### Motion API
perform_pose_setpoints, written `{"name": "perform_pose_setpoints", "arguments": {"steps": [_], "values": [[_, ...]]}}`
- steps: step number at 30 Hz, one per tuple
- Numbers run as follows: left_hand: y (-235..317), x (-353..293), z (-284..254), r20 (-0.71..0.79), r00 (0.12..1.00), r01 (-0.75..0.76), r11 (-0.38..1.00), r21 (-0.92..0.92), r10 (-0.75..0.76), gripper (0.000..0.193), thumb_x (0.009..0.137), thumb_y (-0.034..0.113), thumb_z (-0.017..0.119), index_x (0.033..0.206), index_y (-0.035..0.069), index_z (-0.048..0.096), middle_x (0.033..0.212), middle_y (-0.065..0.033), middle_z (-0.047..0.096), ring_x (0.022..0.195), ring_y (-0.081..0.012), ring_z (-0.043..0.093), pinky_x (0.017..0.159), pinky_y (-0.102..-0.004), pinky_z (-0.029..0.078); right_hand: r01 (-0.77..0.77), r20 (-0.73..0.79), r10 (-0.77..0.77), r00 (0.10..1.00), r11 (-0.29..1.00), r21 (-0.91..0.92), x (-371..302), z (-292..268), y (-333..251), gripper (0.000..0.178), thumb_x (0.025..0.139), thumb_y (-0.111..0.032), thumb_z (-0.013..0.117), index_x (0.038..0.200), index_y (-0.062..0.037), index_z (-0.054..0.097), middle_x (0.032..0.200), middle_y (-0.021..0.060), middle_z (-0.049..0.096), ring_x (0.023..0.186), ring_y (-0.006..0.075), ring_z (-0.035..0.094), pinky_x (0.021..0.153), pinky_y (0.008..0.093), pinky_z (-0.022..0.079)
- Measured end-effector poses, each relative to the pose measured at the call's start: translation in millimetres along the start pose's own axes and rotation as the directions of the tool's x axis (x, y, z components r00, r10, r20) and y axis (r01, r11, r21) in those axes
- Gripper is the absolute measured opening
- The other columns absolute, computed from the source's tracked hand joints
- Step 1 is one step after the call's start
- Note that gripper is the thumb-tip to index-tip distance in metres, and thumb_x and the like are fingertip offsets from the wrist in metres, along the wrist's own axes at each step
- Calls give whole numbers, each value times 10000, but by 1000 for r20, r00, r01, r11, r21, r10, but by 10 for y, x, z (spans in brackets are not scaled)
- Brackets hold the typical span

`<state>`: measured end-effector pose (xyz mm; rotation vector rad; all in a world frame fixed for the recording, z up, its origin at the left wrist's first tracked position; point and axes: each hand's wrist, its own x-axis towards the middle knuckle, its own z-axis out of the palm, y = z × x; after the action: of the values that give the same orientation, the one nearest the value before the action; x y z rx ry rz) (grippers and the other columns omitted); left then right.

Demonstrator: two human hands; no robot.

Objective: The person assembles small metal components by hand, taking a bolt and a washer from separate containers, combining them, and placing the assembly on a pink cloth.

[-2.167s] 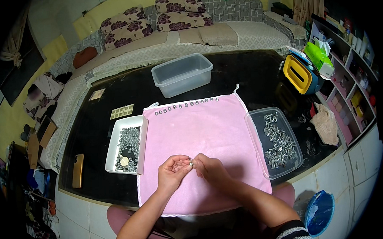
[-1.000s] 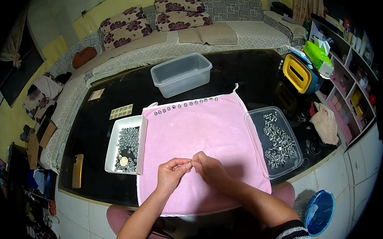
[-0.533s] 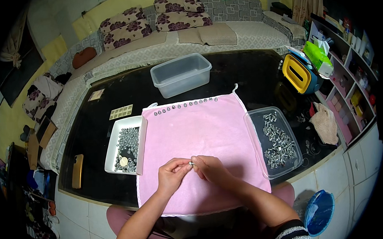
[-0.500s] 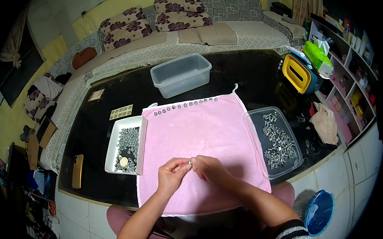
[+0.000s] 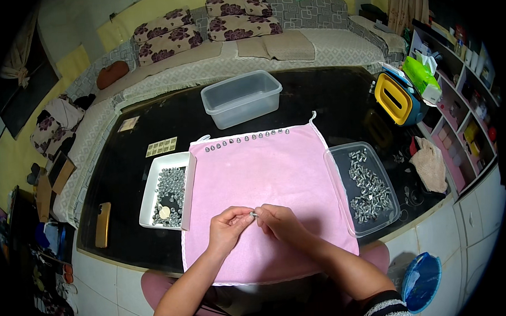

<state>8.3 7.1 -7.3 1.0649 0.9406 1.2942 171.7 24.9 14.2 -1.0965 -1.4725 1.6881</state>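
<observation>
Both hands meet over the near part of a pink cloth [image 5: 254, 175]. Between the fingertips of my left hand [image 5: 229, 224] and my right hand [image 5: 277, 220] is a small silver metal part [image 5: 253, 214]; both are closed on it, and the fingers partly hide it. A white box [image 5: 146, 210] of small round metal pieces [image 5: 170, 181] stands left of the cloth. To the right, a clear shallow tray [image 5: 388, 222] holds many short metal pieces [image 5: 370, 187]. Along the cloth's far edge runs a row of small metal parts [image 5: 246, 138].
A clear plastic tub [image 5: 242, 109] stands beyond the cloth on the black table [image 5: 312, 93]. A phone [image 5: 103, 225] and a printed card [image 5: 161, 147] lie at the left. A yellow and blue container [image 5: 396, 98] and a crumpled cloth [image 5: 429, 159] are at the right.
The fingers have shifted slightly around the small metal part, which shows a little more between them. Everything else has stayed in place, apart from a slight shift of the whole view.
</observation>
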Motion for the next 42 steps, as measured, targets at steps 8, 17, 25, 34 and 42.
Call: {"name": "perform_pose_setpoints", "arguments": {"steps": [8, 17, 25, 34, 42], "values": [[1, 10, -9, -7, 998, -66, 993, 94, 67, 118, 768, -35, 608, 885, -25, 615, 878, -52, 577, 797, -98, 571, 726, -189, 479, 47, -85, -51, 995, 998, -47, -9, 47, -13, 220, 866, -244, 489, 787, -40, 514, 573, 5, 494, 519, 60, 449, 472, 214, 369], [43, 7, 42, -14, 997, -78, 991, 111, 80, 114, 762, -57, 598, 862, -7, 620, 832, -27, 552, 748, -78, 530, 703, -194, 467, 11, -7, -11, 1000, 999, 35, 6, 3, 34, 199, 854, -229, 526, 839, -30, 518, 612, -8, 495, 565, 54, 465, 519, 204, 385], [-2, 16, 6, -18, 994, -101, 983, 156, 105, 107, 764, -26, 616, 868, -3, 626, 847, -26, 544, 748, -71, 528, 678, -176, 454, 49, -39, -47, 998, 998, 41, -9, 18, 2, 203, 853, -226, 532, 876, -24, 528, 623, -12, 494, 573, 54, 464, 516, 198, 384], [12, 11, 8, -26, 994, -96, 979, 179, 102, 106, 767, -56, 594, 859, -8, 621, 844, -28, 543, 736, -75, 517, 693, -191, 467, 60, -57, -54, 997, 992, 109, -19, 45, -19, 205, 853, -227, 537, 859, -23, 521, 624, -4, 504, 554, 47, 461, 492, 189, 374], [-11, 17, -2, -22, 994, -97, 978, 185, 103, 112, 768, -61, 588, 865, -10, 615, 844, -28, 539, 743, -79, 521, 704, -192, 469, 45, -39, -41, 998, 995, 89, -3, 22, 11, 208, 856, -231, 532, 854, -23, 520, 619, -4, 505, 549, 44, 459, 482, 191, 370]]}}
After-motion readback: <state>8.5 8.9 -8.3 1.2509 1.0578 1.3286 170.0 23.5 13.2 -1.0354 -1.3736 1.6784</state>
